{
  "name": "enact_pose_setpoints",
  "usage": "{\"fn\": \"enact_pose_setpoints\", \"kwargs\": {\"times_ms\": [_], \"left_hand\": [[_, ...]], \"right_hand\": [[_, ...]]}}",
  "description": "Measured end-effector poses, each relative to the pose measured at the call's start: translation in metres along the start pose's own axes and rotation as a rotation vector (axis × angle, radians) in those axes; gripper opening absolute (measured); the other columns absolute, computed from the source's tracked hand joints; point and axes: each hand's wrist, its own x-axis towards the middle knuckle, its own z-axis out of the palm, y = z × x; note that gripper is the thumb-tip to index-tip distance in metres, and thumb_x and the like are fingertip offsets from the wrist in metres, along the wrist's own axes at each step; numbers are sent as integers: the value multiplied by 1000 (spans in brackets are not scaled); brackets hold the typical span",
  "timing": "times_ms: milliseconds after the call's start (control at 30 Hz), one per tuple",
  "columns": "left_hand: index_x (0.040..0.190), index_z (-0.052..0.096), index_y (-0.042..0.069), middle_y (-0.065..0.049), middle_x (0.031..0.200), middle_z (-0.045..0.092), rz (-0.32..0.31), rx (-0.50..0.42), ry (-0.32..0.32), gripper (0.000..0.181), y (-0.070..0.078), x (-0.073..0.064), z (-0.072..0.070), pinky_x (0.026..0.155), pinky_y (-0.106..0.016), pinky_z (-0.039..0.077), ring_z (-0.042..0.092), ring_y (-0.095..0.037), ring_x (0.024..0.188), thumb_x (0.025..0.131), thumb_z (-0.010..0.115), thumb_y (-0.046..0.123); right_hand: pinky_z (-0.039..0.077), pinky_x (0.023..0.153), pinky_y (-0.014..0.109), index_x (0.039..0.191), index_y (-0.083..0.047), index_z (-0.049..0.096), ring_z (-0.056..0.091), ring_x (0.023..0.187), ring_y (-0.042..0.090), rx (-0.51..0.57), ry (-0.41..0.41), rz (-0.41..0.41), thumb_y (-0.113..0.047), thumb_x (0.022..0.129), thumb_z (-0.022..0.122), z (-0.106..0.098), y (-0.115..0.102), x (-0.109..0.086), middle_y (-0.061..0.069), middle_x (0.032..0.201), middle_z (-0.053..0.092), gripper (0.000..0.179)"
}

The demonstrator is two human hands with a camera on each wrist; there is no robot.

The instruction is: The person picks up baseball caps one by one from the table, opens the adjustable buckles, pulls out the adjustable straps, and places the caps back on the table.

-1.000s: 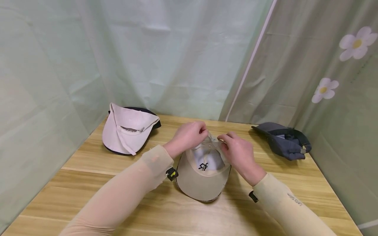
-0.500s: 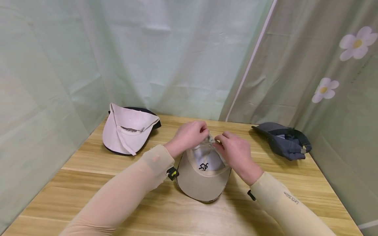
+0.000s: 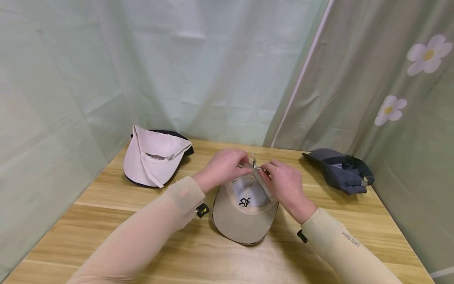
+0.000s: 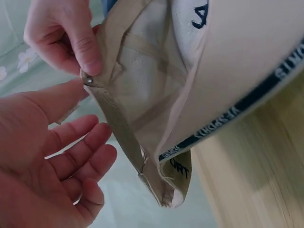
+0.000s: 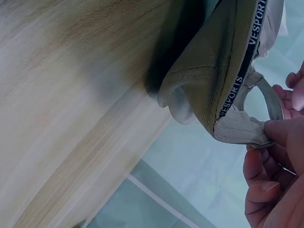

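A beige baseball cap point(image 3: 244, 225) lies brim toward me in the head view, its inside showing with a dark printed mark. Its dark edge trim carries white lettering in both wrist views. My left hand point(image 3: 227, 167) pinches the back strap point(image 4: 114, 123) near a small metal fastener point(image 4: 89, 80); its thumb lies at the fastener and the other fingers are loosely curled. From the other side, my right hand point(image 3: 283, 185) pinches the cap's back edge where the strap joins, thumb on top point(image 5: 282, 133). A loose strap end point(image 3: 253, 158) sticks up between the hands.
A pale cap point(image 3: 156, 154) with a dark one point(image 3: 189, 150) partly beneath it lies at the table's back left. On the right is a dark navy cap point(image 3: 340, 171) with a metal buckle. Curtains point(image 3: 213, 71) enclose the wooden table point(image 3: 106, 221) behind and at the sides.
The left hand has opened out slightly and shifted down, and the strap end now stands up between the hands. The right hand has moved a little left, closer to the strap.
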Motion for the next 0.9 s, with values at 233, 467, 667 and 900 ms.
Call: {"fn": "enact_pose_setpoints", "kwargs": {"times_ms": [233, 467, 667, 900], "left_hand": [[108, 79, 18, 3, 105, 79, 30, 81, 30, 20, 2, -4, 3, 93, -46, 44, 69, -19, 97, 96, 89, 30], [108, 80, 20, 5, 105, 81, 37, 120, 56, 16, 4, -3, 6, 90, -43, 40, 71, -19, 97, 98, 87, 29], [101, 80, 21, 8, 98, 79, 50, 163, 76, 8, 4, -1, 9, 87, -42, 40, 70, -17, 91, 98, 86, 26], [95, 80, 23, 10, 92, 77, 73, 220, 98, 6, 4, -2, 10, 84, -40, 39, 68, -17, 85, 98, 81, 18]], "right_hand": [[52, 52, 45, 99, -15, 84, 69, 64, 25, 1, -19, 18, -24, 99, 86, -2, -3, 1, -1, 86, 72, 9], [53, 54, 45, 101, -14, 85, 71, 66, 25, 6, -53, 50, -23, 100, 85, -4, -3, 2, 0, 89, 74, 9], [53, 54, 45, 102, -14, 85, 72, 67, 26, 9, -55, 55, -24, 100, 85, -4, -3, 3, 0, 90, 75, 9], [54, 55, 45, 102, -14, 85, 74, 69, 27, 9, -54, 56, -23, 100, 85, -5, -2, 2, 1, 93, 77, 9]]}}
